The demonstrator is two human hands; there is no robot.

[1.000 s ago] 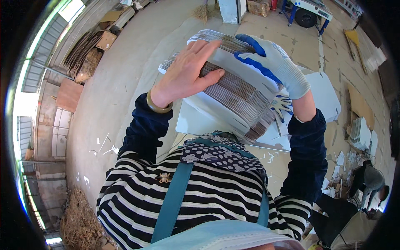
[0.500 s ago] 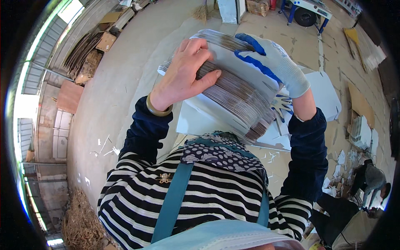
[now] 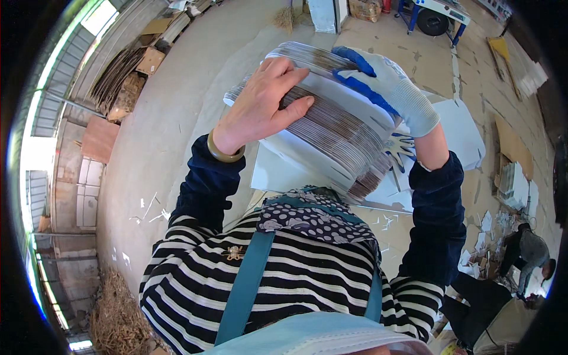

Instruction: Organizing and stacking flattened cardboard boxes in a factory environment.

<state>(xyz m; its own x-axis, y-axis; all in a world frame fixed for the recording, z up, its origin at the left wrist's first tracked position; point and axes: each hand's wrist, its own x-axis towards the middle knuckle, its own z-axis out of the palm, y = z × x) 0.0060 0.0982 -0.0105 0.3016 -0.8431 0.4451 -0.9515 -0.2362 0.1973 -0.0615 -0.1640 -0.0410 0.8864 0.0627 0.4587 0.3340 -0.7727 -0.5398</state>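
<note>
A thick stack of flat white cardboard sheets (image 3: 337, 127) stands in front of me, with grey-brown cut edges facing up and a white face showing between its far and near parts. My left hand (image 3: 263, 106), bare and with a bangle at the wrist, lies on its left side. The thumb and index finger are apart and stretched over the edges; some other fingers are hidden. My right hand (image 3: 390, 86), in a white and blue work glove, grips the stack's far right part, fingers spread across the edges. Another glove (image 3: 399, 148) lies just right of the stack.
White sheets (image 3: 455, 133) lie under and beside the stack. Paper scraps (image 3: 155, 212) litter the floor. A person (image 3: 529, 254) bends over at the lower right. A wheeled blue-framed machine (image 3: 441, 15) stands far right; flattened cardboard (image 3: 118, 74) leans far left.
My left index finger has straightened and reaches further right over the sheet edges, and the hand lies flatter. My right hand has hardly moved. The bending person at the lower right has shifted slightly.
</note>
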